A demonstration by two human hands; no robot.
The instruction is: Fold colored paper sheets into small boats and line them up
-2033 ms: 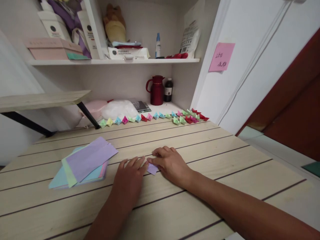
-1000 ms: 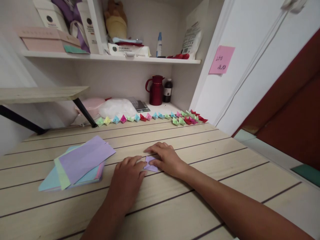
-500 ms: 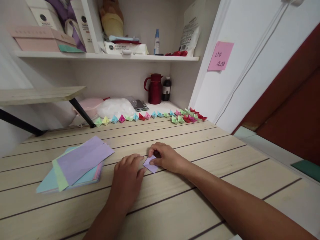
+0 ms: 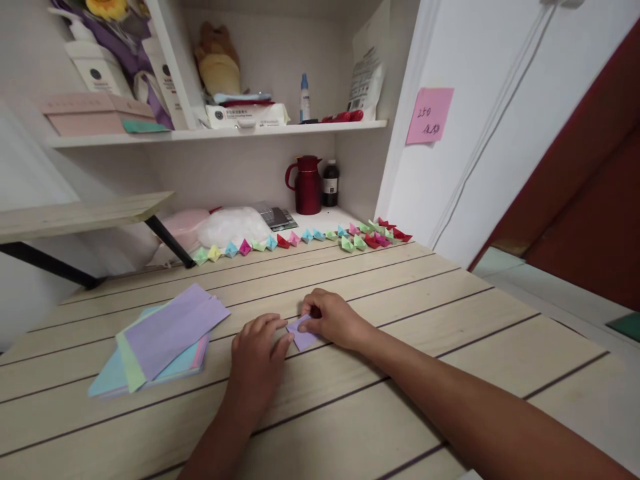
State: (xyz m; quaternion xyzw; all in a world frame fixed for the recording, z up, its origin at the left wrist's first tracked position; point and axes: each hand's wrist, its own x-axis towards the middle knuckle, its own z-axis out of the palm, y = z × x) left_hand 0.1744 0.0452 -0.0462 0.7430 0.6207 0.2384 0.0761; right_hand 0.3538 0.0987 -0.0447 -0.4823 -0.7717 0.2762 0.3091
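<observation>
A small folded piece of purple paper [image 4: 303,337] lies on the slatted table between my hands. My right hand [image 4: 333,320] has it pinched at its upper right, thumb on top and fingers curled; the fingertips partly cover the fold. My left hand [image 4: 257,347] rests on the table at the paper's left side, thumb and fingers apart. Its fingertips are close to the paper's left corner; whether they touch it I cannot tell. Left of this hand, a loose stack of coloured paper [image 4: 107,373] has a purple sheet [image 4: 175,330] on top.
Several small folded paper boats [image 4: 245,247] line the table's far edge, clustered at the right. Behind them stand a red jug [image 4: 307,187] and a dark bottle [image 4: 331,183]. A small raised shelf [image 4: 85,213] with black legs stands at the left.
The view has tilted slightly upward. The folded purple paper has turned a little under my right hand. My hands remain in nearly the same places.
</observation>
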